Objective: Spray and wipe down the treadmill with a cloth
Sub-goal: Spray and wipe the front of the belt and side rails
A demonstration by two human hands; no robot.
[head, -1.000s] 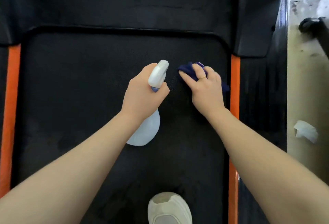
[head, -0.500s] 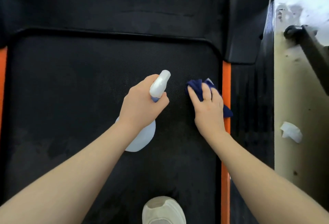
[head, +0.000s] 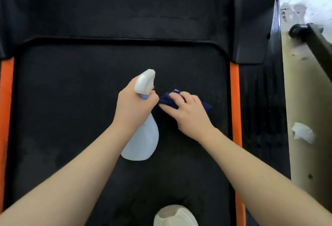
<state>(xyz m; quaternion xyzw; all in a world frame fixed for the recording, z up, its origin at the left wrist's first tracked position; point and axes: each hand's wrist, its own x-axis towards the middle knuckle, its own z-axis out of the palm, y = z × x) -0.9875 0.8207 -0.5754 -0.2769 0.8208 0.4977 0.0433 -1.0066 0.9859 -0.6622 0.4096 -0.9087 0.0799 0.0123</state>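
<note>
Head cam looks straight down on the treadmill belt (head: 71, 118), black w/ an orange side strip (head: 234, 100) at each edge. Left hand (head: 133, 107) grips the neck of a white spray bottle (head: 142, 136), fingers curled round it just under the nozzle head, which points away toward the motor cover (head: 125, 10). Right hand (head: 190, 116) presses a dark blue cloth (head: 166, 101) flat on the belt, fingers fairly straight and spread over it; cloth sits right of centre, just beside the bottle hand.

Risks, as I see it: the hands are nearly touching, so a squeeze now would prob wet the knuckles or cloth hand instead of the belt. The white shoe (head: 175, 216) stands on the belt, so a wet patch underfoot could mean a slip. The cloth is bunched, so it may skip parts of the surface.

Bottle: translucent body, but can't tell the liquid level from here. Off to the right, a crumpled white tissue (head: 302, 132) lies on the floor.
</note>
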